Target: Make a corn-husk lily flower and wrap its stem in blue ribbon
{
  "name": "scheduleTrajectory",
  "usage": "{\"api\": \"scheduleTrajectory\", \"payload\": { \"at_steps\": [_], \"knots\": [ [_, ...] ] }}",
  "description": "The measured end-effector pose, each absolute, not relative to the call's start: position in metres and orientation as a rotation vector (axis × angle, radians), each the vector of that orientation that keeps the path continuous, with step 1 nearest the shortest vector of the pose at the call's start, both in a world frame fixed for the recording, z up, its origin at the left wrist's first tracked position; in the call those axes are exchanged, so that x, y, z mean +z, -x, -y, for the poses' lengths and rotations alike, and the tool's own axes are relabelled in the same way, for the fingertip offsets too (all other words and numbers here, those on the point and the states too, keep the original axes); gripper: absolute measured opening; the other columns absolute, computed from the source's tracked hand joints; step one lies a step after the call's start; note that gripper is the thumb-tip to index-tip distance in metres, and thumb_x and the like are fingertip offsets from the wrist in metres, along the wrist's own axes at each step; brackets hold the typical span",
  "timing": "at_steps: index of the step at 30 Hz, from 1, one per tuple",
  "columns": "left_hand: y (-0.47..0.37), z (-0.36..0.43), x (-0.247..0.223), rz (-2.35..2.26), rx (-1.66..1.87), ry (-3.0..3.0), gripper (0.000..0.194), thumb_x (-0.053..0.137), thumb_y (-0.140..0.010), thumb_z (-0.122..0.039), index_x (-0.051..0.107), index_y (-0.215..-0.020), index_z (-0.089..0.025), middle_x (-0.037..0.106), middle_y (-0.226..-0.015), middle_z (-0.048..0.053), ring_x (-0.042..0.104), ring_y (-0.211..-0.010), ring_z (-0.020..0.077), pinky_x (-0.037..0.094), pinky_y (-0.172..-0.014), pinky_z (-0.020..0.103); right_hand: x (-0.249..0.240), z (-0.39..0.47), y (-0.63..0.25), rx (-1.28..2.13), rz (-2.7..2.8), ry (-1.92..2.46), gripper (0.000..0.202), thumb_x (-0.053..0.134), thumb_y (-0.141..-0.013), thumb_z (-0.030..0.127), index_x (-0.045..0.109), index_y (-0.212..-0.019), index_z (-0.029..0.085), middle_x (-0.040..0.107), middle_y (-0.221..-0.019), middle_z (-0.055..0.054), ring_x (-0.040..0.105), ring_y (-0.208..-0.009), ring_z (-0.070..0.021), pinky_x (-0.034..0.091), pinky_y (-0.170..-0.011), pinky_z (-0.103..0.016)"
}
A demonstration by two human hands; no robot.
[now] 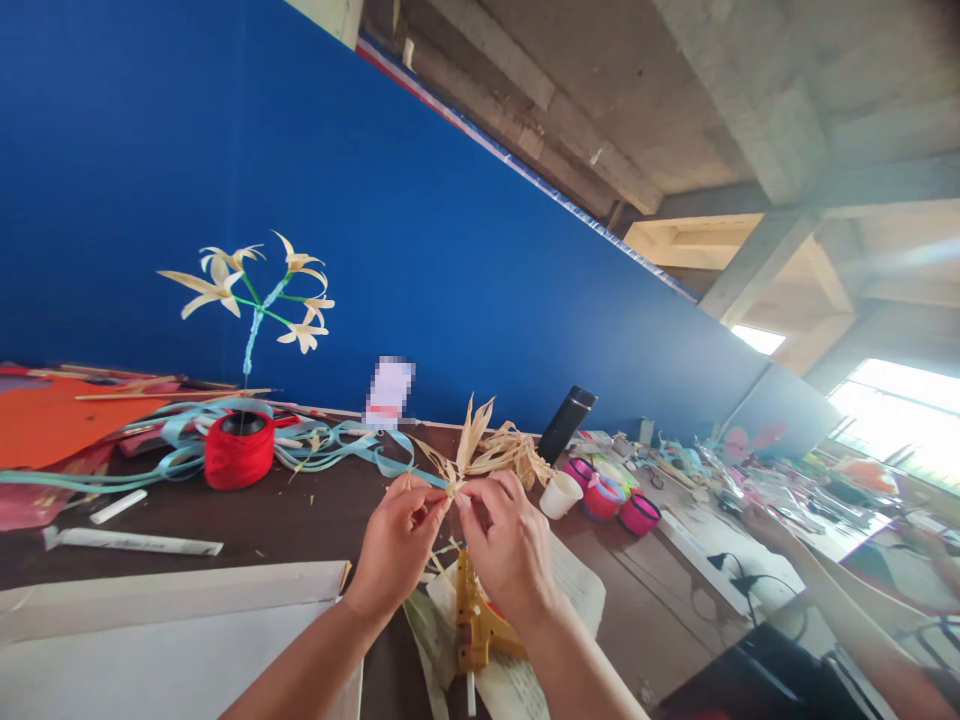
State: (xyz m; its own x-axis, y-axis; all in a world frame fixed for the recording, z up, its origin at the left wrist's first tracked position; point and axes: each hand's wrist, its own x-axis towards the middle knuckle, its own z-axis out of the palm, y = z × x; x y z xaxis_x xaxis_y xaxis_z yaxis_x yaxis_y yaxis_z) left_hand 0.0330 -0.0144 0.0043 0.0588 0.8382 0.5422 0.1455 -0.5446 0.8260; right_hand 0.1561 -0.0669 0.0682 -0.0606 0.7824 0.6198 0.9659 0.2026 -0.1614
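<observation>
Blue wall [420, 220] is being faced over desk [300, 525]; husk flower [471, 438] is being pinched by its base between left hand [396, 535] and right hand [508, 535], fingertips closed, petals being pointed up-forward, neither nearer.

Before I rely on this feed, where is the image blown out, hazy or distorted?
Head view: window blown out; haze over the right-hand clutter; paper pixelated; blue panel slants; both hands fairly clear.
</observation>
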Motion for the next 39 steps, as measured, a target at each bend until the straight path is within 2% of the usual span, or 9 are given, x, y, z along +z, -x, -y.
{"api": "scheduleTrajectory", "payload": {
  "at_steps": [11, 27, 32, 39],
  "knots": [
    [-0.0336, 0.0151, 0.0064, -0.978, 1.562, -1.733, 0.014, 0.056, -0.081, -0.025, 0.069, -0.076, -0.021, 0.062, -0.077, 0.002, 0.057, -0.069, 0.0138, 0.045, -0.06, 0.023, 0.0693, 0.0632, -0.1527, -0.437, 1.813, 1.654, 0.01, 0.055, -0.082, 0.021, 0.063, -0.085, 0.024, 0.061, -0.086, 0.001, 0.06, -0.073, -0.013, 0.039, -0.063, -0.023],
    [-0.0338, 0.0178, 0.0074, -0.918, 1.585, -1.743, 0.014, 0.055, -0.083, -0.024, 0.066, -0.077, -0.02, 0.06, -0.077, 0.002, 0.055, -0.069, 0.0129, 0.045, -0.061, 0.023, 0.0679, 0.0627, -0.1538, -0.418, 1.791, 1.66, 0.011, 0.054, -0.082, 0.02, 0.062, -0.089, 0.025, 0.062, -0.091, -0.001, 0.06, -0.075, -0.0141, 0.041, -0.062, -0.023],
    [-0.0338, 0.017, 0.008, -0.928, 1.561, -1.75, 0.014, 0.054, -0.082, -0.024, 0.067, -0.078, -0.021, 0.061, -0.077, 0.002, 0.056, -0.071, 0.0138, 0.044, -0.06, 0.023, 0.0687, 0.0619, -0.1534, -0.344, 1.779, 1.598, 0.014, 0.053, -0.083, 0.019, 0.061, -0.093, 0.024, 0.062, -0.092, -0.001, 0.061, -0.077, -0.0131, 0.045, -0.068, -0.023],
    [-0.0329, 0.0163, 0.0064, -0.946, 1.563, -1.735, 0.013, 0.054, -0.081, -0.022, 0.067, -0.077, -0.022, 0.061, -0.077, 0.002, 0.057, -0.073, 0.0144, 0.044, -0.06, 0.022, 0.0681, 0.0625, -0.1535, -0.216, 1.739, 1.571, 0.017, 0.053, -0.082, 0.019, 0.062, -0.096, 0.025, 0.061, -0.092, 0.0, 0.06, -0.071, -0.0108, 0.046, -0.062, -0.02]
  ]
}}
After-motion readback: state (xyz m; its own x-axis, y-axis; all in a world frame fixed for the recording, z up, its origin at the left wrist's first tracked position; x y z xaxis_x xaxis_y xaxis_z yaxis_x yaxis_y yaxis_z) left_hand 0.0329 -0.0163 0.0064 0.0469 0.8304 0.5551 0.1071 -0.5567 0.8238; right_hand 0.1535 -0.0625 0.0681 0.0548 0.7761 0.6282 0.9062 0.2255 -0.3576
